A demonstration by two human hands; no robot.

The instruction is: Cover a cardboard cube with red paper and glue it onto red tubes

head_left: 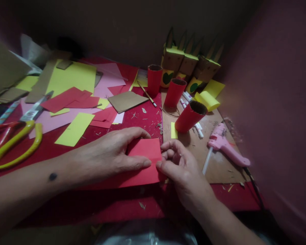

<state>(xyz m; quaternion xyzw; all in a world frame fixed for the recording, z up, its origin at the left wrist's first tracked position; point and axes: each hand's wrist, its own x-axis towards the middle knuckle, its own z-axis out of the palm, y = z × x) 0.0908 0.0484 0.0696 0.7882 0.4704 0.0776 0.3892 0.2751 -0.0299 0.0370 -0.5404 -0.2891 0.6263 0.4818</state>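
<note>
A piece of red paper (144,148) is held between both hands near the table's front edge, and a crease or fold shows across it. My left hand (114,153) grips it from the left, thumb on top and fingers partly hidden behind. At the paper's right edge, my right hand (180,166) pinches it between thumb and curled fingers. Beyond the hands stand red tubes, the nearest one (187,119) just past my right hand. A small yellow paper strip (174,130) lies beside that tube.
Scissors with yellow handles (38,139) and a yellow paper piece (75,129) lie left. A pink glue gun (225,146) rests on a brown board (219,173) at right, its cord trailing frontward. Cardboard figures (191,63) stand behind; a pencil (146,93) lies near the tubes.
</note>
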